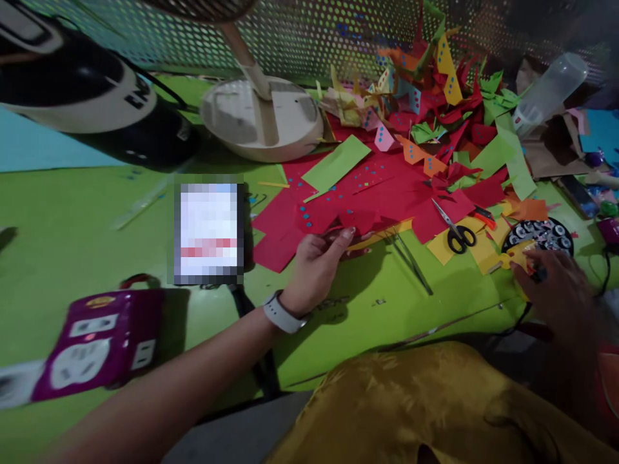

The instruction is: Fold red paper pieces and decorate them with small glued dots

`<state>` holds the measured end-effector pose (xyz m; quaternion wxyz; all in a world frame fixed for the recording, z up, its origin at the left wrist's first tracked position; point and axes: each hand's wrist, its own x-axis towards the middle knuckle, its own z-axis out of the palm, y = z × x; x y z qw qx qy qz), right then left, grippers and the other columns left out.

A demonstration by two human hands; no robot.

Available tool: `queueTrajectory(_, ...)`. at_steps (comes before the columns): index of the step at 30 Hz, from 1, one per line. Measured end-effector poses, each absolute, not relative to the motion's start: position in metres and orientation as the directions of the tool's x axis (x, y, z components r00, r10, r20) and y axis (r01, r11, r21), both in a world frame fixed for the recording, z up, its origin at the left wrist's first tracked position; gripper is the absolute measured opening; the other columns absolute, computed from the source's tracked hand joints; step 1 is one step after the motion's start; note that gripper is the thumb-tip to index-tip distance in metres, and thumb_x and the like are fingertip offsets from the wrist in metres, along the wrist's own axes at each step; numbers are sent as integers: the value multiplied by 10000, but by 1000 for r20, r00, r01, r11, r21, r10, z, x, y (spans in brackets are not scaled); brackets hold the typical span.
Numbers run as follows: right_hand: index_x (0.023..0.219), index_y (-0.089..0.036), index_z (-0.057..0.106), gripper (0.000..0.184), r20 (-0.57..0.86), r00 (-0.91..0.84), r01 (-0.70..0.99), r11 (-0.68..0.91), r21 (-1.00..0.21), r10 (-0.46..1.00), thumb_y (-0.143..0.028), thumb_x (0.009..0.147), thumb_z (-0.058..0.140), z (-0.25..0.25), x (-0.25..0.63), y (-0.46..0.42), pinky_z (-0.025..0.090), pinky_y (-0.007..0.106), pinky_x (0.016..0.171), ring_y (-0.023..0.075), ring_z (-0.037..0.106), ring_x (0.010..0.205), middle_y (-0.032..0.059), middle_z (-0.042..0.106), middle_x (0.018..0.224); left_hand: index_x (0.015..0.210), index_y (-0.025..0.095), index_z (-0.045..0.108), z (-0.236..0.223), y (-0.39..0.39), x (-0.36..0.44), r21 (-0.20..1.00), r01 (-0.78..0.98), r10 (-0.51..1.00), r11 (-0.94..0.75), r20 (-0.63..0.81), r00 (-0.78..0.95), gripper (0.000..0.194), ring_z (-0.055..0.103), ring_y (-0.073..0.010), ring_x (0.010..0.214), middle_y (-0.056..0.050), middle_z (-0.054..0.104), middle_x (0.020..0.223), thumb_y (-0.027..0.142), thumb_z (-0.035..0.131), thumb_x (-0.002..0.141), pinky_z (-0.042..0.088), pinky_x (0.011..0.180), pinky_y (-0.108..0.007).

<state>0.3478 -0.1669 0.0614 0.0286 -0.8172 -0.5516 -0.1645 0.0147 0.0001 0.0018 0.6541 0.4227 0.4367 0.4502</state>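
Observation:
My left hand (316, 267), with a white watch on the wrist, is closed in a pinch on a small red paper piece (352, 222). This piece blends with the red sheet (387, 187) behind it, so its outline is hard to see. At the right, my right hand (561, 283) has its fingers around a yellow glue gun (520, 254), whose nozzle points left. Metal tweezers (411, 263) lie between the hands. Beyond them rest black-handled scissors (459, 237) and a red-orange cutter (485, 218). A round black tray (556, 233) of small shiny discs sits behind my right hand.
Cut and folded coloured paper (435, 116) is heaped at the back. A fan base (261, 122), a black-and-white appliance (97, 96), a blurred-out screen (209, 231) and a purple box (101, 341) stand left. A clear bottle (551, 90) leans at right.

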Motion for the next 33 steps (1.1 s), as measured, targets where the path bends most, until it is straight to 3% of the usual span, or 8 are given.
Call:
queueTrajectory(2, 1019, -161, 691, 367, 317, 180, 976, -208, 56, 931, -466, 915, 514, 63, 319, -150, 551, 452, 863, 325, 707, 942, 162, 747, 970, 783, 183, 711, 2, 0, 15, 946, -213, 954, 244, -194, 230, 402, 760, -338, 973, -95, 786, 915, 556, 830, 693, 664, 685, -384)
queueTrajectory(4, 1107, -148, 678, 379, 111, 17, 995, -6, -99, 994, -453, 930, 537, 58, 285, -131, 567, 370, 798, 264, 726, 877, 131, 757, 944, 822, 172, 719, 2, -1, 15, 947, -200, 949, 252, -201, 243, 442, 761, -334, 970, -103, 791, 943, 581, 821, 690, 662, 698, -383)
queueTrajectory(11, 1420, -192, 569, 515, -274, -262, 948, 193, -254, 926, -194, 908, 518, 43, 229, -91, 582, 348, 770, 246, 752, 911, 115, 787, 1054, 842, 168, 733, 9, -4, 16, 952, -167, 934, 257, -200, 296, 448, 766, -313, 944, -93, 794, 928, 598, 788, 725, 657, 708, -371)
queueTrajectory(16, 1223, -232, 731, 371, -169, -182, 724, 15, -690, 969, -285, 903, 550, 67, 255, -82, 538, 257, 547, 161, 702, 611, 29, 780, 782, 780, 185, 715, 13, -5, 16, 958, -164, 933, 236, -176, 314, 432, 772, -286, 879, -87, 791, 882, 613, 764, 744, 650, 672, -355)
queueTrajectory(20, 1083, -276, 786, 278, -136, -27, 381, -115, -917, 990, -373, 858, 653, 86, 266, -74, 605, 307, 664, 212, 764, 797, 52, 804, 857, 794, 185, 709, 13, -5, 15, 967, -135, 936, 218, -167, 309, 449, 770, -264, 827, -82, 786, 839, 632, 737, 757, 641, 671, -341)
queueTrajectory(23, 1091, -307, 770, 318, -54, 33, 287, -61, -956, 998, -335, 775, 768, 89, 258, -64, 625, 338, 759, 221, 761, 888, 42, 800, 910, 727, 178, 684, 13, -6, 15, 980, -93, 936, 178, -139, 325, 437, 761, -253, 786, -81, 772, 767, 609, 714, 796, 637, 678, -340)
queueTrajectory(28, 878, -245, 749, 128, 189, 288, 337, 85, -938, 939, -348, 802, 757, 81, 226, -35, 595, 281, 617, 131, 671, 619, 7, 748, 786, 878, 157, 694, 9, -11, 16, 961, -191, 926, 198, -119, 359, 454, 776, -272, 873, -108, 799, 881, 602, 727, 796, 648, 697, -333)
queueTrajectory(33, 850, -234, 722, 154, 249, 172, 473, 142, -870, 953, -387, 842, 707, 63, 212, -15, 580, 294, 654, 146, 668, 677, 10, 733, 802, 938, 158, 707, 6, -13, 16, 966, -197, 914, 166, -75, 399, 422, 782, -265, 884, -122, 810, 920, 567, 701, 836, 646, 736, -326)
